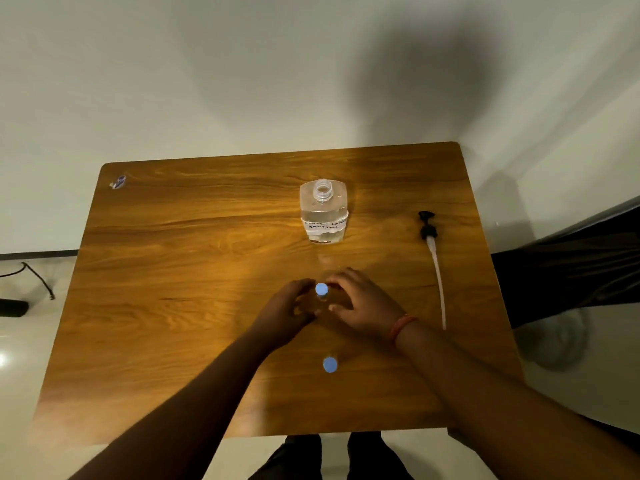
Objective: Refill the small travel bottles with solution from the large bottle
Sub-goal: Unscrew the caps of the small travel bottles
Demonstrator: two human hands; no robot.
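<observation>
Standing open near the centre of the frame, the large bottle (323, 211) has its neck bare and clear solution filling about its lower half, which I take as readiness for pouring. Its black pump head (433, 265) lies on its side toward the right edge of the table (173, 237), the long tube trailing toward the lower right, probably set apart so it stays out of the way.

Below the large bottle, two small travel bottles stand in a line, each still showing a blue cap. The nearer bottle (329, 364) sits alone at lower centre, untouched. The farther bottle (321, 289) stands between both hands.

The left hand (289, 308) curls its fingers round the clear body from the left, apparently steadying it. The right hand (363, 303), an orange band at its wrist, cups in from the right with bent fingers closing near the cap; whether they actually pinch it I cannot tell. My guess is the cap is about to be unscrewed.
</observation>
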